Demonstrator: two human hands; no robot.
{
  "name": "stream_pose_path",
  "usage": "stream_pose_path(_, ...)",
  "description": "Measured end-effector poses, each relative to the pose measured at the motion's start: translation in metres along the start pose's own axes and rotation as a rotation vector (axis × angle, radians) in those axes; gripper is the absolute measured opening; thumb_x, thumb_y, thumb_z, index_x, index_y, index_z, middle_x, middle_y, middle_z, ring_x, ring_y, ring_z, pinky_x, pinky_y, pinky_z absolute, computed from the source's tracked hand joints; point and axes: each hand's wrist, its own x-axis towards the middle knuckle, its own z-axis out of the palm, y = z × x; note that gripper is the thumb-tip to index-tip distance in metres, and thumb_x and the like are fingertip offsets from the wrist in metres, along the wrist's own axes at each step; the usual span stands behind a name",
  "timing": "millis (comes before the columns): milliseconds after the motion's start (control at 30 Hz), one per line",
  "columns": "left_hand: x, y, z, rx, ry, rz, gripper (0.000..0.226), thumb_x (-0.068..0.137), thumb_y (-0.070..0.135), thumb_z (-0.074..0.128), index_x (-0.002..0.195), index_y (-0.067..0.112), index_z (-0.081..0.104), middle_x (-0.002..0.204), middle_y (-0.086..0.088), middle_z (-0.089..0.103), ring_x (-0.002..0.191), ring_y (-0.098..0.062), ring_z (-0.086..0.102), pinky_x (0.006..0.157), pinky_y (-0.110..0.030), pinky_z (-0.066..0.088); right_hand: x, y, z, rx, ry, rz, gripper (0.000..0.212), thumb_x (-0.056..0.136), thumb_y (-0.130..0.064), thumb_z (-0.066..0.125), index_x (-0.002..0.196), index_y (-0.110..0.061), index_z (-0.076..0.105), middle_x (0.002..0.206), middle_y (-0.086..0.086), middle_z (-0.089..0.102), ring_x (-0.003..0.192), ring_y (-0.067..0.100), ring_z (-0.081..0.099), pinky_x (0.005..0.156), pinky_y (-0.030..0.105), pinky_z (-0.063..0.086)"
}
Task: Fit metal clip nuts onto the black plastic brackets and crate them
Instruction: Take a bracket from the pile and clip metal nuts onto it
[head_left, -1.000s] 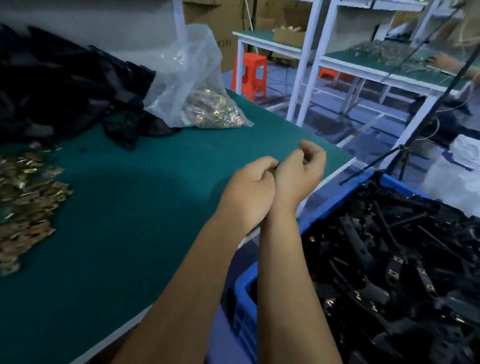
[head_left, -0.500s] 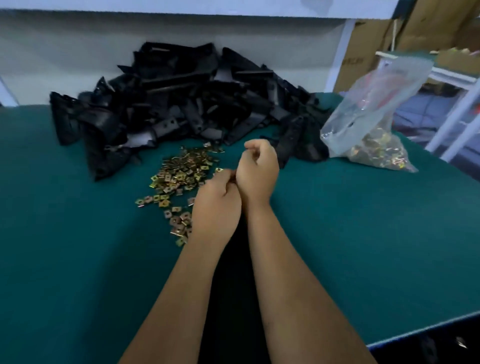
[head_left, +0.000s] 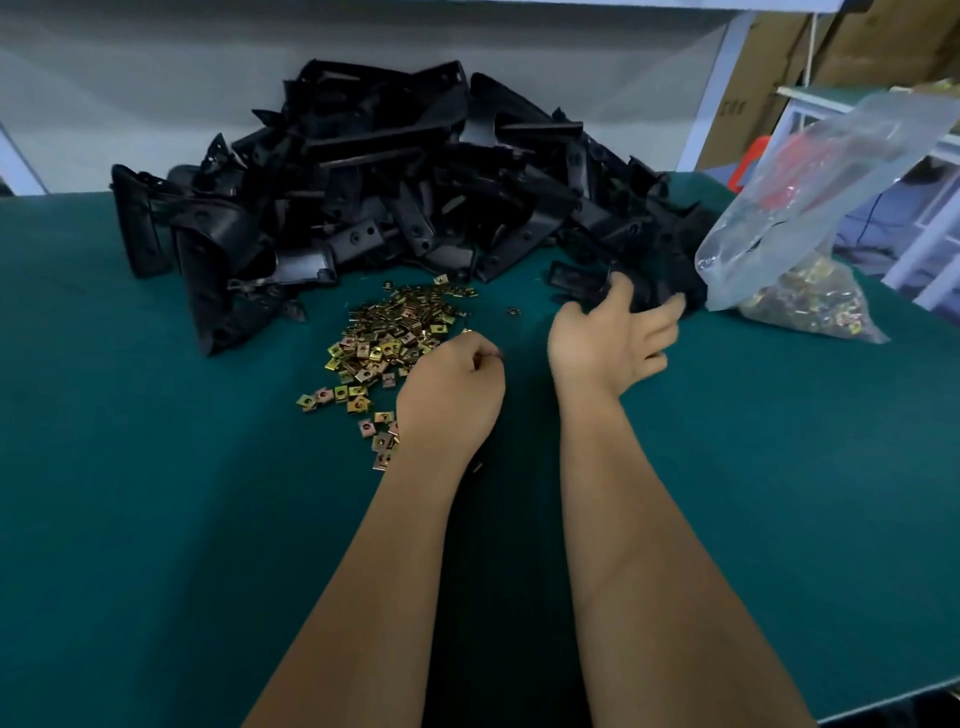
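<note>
I see the pile of black brackets (head_left: 395, 182) beyond both hands' fingers. Loose clip nuts (head_left: 387, 338) lie just left of my left hand (head_left: 451, 387), fingers curled; any nut inside, I cannot tell. My right hand (head_left: 613, 338) spreads wide, fingertips touching a bracket (head_left: 576, 278). A bag of nuts (head_left: 800, 299) sits right of them.

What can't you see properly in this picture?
Head view only:
- Left hand: curled fingers hide whatever it holds.
- Right hand: fingertips blurred against the brackets; grip unclear.
- Bag: cut off by the right edge.
- Clip nuts: too small for detail.
</note>
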Motion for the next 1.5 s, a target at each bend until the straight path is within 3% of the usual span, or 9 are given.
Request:
stream_pose_path(200, -0.001, 0.0, 0.0, -0.003, 0.01, 0.006, 0.022, 0.094, 0.024, 0.045, 0.092, 0.032, 0.065, 0.084, 0.011, 0.069, 0.082, -0.014, 0.063, 0.077, -0.039, 0.054, 0.034, 0.02, -0.015, -0.116, -0.111, -0.007, 0.05, 0.094, -0.033, 0.042, 0.144, -0.04, 0.041, 0.141, 0.011, 0.046, 0.132, 0.031, 0.032, 0.107, 0.048, 0.017)
stream_pose_path(433, 0.0, 0.0, 0.002, -0.001, 0.019, 0.006, 0.023, 0.095, 0.024, 0.044, 0.093, 0.032, 0.066, 0.086, 0.011, 0.069, 0.084, -0.016, 0.063, 0.079, -0.04, 0.054, 0.031, 0.019, -0.011, 0.133, -0.077, -0.153, 0.03, 0.097, -0.017, 0.046, 0.117, -0.024, 0.067, 0.12, 0.002, 0.064, 0.109, 0.025, 0.057, 0.085, 0.03, 0.033)
stream_pose_path(600, 0.001, 0.001, 0.003, 0.017, 0.032, -0.008, 0.023, 0.095, 0.026, 0.043, 0.095, 0.033, 0.065, 0.086, 0.01, 0.069, 0.084, -0.017, 0.062, 0.078, -0.037, 0.052, 0.012, 0.016, -0.011, 0.339, -0.05, -0.149, 0.027, 0.096, -0.009, 0.051, 0.108, -0.019, 0.072, 0.115, -0.002, 0.066, 0.089, 0.015, 0.059, 0.06, 0.017, 0.038)
stream_pose_path(833, -0.005, 0.003, 0.0, -0.289, 0.202, 0.05, 0.023, 0.096, 0.013, 0.047, 0.106, 0.024, 0.065, 0.086, 0.014, 0.063, 0.073, 0.001, 0.059, 0.063, -0.021, 0.048, -0.047, -0.013, 0.007, 0.751, -0.057, -0.089, 0.028, 0.092, 0.0, 0.056, 0.091, -0.02, 0.076, 0.1, -0.006, 0.07, 0.097, 0.011, 0.064, 0.083, 0.019, 0.051)
stream_pose_path(1000, -0.003, 0.001, -0.014, -0.625, 0.323, -0.011, 0.023, 0.096, 0.01, 0.052, 0.117, 0.019, 0.058, 0.096, 0.013, 0.058, 0.068, 0.018, 0.054, 0.059, -0.002, 0.041, -0.07, -0.027, 0.01, 0.764, -0.138, -0.331, 0.023, 0.088, 0.002, 0.059, 0.092, -0.012, 0.076, 0.095, -0.002, 0.072, 0.093, 0.008, 0.065, 0.083, 0.013, 0.047)
stream_pose_path(1100, -0.002, 0.0, -0.027, -0.828, 0.29, -0.097, 0.024, 0.096, 0.016, 0.059, 0.117, 0.026, 0.055, 0.1, 0.006, 0.056, 0.077, 0.012, 0.057, 0.074, -0.008, 0.049, -0.077, -0.026, 0.007, 0.661, -0.066, -0.625, 0.02, 0.084, 0.004, 0.061, 0.089, -0.008, 0.075, 0.093, -0.001, 0.069, 0.088, 0.006, 0.061, 0.08, 0.011, 0.045)
stream_pose_path(1167, -0.001, -0.003, -0.036, -0.971, 0.243, -0.121, 0.024, 0.096, 0.014, 0.06, 0.115, 0.028, 0.058, 0.101, 0.002, 0.059, 0.094, -0.008, 0.062, 0.096, -0.032, 0.054, -0.081, -0.026, 0.007, 0.622, -0.076, -0.708, 0.016, 0.082, 0.003, 0.062, 0.089, -0.008, 0.07, 0.09, -0.001, 0.066, 0.084, 0.004, 0.058, 0.076, 0.011, 0.043)
stream_pose_path(1333, -0.003, -0.011, -0.05, -0.886, 0.333, -0.114, 0.038, 0.094, 0.002, 0.058, 0.109, 0.036, 0.065, 0.116, -0.005, 0.065, 0.111, -0.025, 0.064, 0.101, -0.045, 0.052, -0.09, -0.029, 0.003, 0.78, -0.273, -0.557, 0.037, 0.081, -0.005, 0.067, 0.103, -0.022, 0.041, 0.078, -0.011, 0.061, 0.069, 0.001, 0.06, 0.063, 0.011, 0.044)
stream_pose_path(1500, 0.0, -0.018, -0.052, -0.847, 0.367, -0.101, 0.046, 0.093, -0.002, 0.052, 0.11, 0.039, 0.065, 0.096, 0.013, 0.065, 0.075, 0.006, 0.064, 0.072, -0.015, 0.052, -0.09, -0.033, -0.001, 0.985, -0.485, -0.359, 0.029, 0.086, -0.018, 0.069, 0.112, -0.022, 0.058, 0.073, -0.007, 0.067, 0.069, 0.003, 0.062, 0.065, 0.013, 0.047)
